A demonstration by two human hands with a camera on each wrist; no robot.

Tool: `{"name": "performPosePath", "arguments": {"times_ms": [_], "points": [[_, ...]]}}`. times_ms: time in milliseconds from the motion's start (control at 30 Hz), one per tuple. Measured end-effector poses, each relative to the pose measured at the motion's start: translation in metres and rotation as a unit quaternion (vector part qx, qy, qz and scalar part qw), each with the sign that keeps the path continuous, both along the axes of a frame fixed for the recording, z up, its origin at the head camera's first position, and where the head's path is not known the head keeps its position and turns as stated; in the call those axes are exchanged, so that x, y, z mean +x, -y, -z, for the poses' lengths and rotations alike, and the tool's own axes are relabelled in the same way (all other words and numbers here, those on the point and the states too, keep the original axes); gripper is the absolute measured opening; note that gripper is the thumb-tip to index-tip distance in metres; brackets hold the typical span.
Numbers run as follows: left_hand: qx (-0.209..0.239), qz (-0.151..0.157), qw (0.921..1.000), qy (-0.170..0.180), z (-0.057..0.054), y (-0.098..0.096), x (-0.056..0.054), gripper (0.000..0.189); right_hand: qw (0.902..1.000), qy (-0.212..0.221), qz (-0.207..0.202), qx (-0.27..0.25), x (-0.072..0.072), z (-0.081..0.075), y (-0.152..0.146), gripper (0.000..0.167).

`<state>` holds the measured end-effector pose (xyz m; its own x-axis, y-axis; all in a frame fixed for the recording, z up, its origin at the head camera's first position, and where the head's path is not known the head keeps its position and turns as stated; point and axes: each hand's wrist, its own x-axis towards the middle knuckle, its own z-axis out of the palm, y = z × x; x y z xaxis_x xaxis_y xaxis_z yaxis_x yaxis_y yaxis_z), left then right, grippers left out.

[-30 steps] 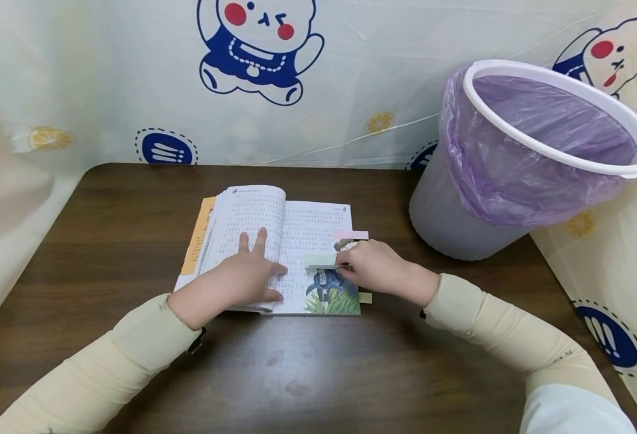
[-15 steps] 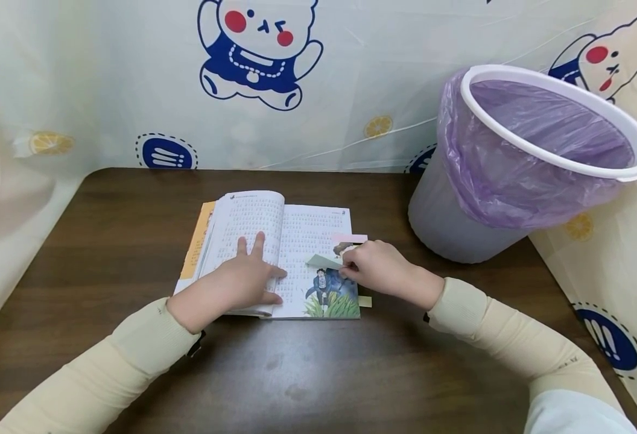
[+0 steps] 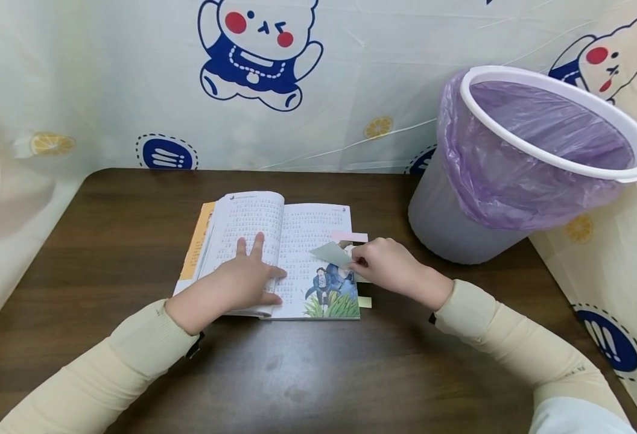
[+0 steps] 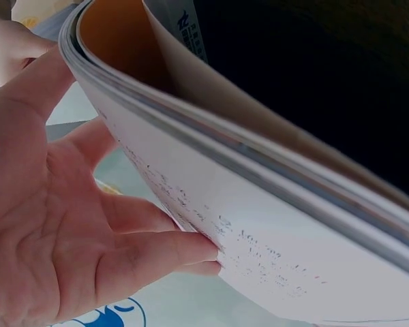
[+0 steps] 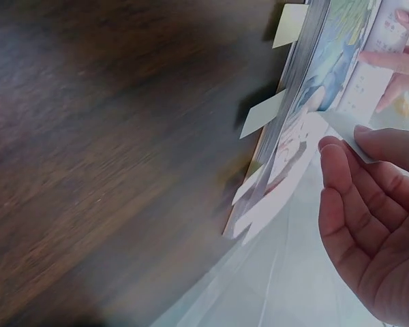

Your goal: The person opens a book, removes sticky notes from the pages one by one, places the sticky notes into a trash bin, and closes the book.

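An open book (image 3: 304, 232) lies on the table, printed text on both pages and a coloured picture (image 3: 332, 295) low on the right page. My left hand (image 3: 242, 280) rests on it near the fold, fingers spread; the left wrist view shows the fingertips against the page stack (image 4: 259, 252). Between thumb and fingertips, my right hand (image 3: 388, 265) pinches a pale green sticky note (image 3: 330, 255) over the picture, one end angled up. A pink sticky tab (image 3: 358, 237) and a yellow one (image 3: 365, 302) stick out from the right edge, with a pale tab (image 5: 264, 114) between them.
A bin (image 3: 459, 232) with a white rim and purple liner stands at the back right of the dark wooden table (image 3: 297, 386). Behind the table hangs a white sheet (image 3: 340, 66) with cartoon prints.
The green sticky note has lifted and turned, drawn toward the right by my right hand. A pale tab now shows beneath that hand. My left hand keeps its place on the book.
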<state>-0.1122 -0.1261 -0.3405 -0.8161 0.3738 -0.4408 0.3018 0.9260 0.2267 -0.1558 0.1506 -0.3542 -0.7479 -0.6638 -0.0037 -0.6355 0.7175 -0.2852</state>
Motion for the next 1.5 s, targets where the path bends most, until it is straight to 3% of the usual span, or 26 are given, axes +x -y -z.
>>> {"name": "performPosePath", "arguments": {"times_ms": [567,800,1000,1133,1500], "points": [[0.012,0.004,0.9999,-0.007,0.001,0.002,0.001,0.053,0.9992,-0.016,0.034,-0.010,-0.007,-0.004,-0.016,0.035],[0.014,0.003,0.9998,-0.010,0.001,0.002,0.001,0.052,0.9984,-0.013,0.051,-0.021,-0.012,-0.006,-0.021,0.022],[0.014,-0.001,0.9999,-0.002,0.000,0.002,0.001,0.053,0.9977,-0.014,0.064,-0.017,-0.015,-0.008,-0.026,0.025],[0.015,-0.004,0.9999,0.002,-0.001,0.001,0.002,0.053,0.9972,-0.017,0.071,-0.016,-0.017,-0.012,-0.028,0.016],[0.012,0.005,0.9999,-0.003,0.000,0.002,0.002,0.053,0.9976,-0.031,0.053,-0.032,-0.022,-0.028,-0.024,0.009]]}}
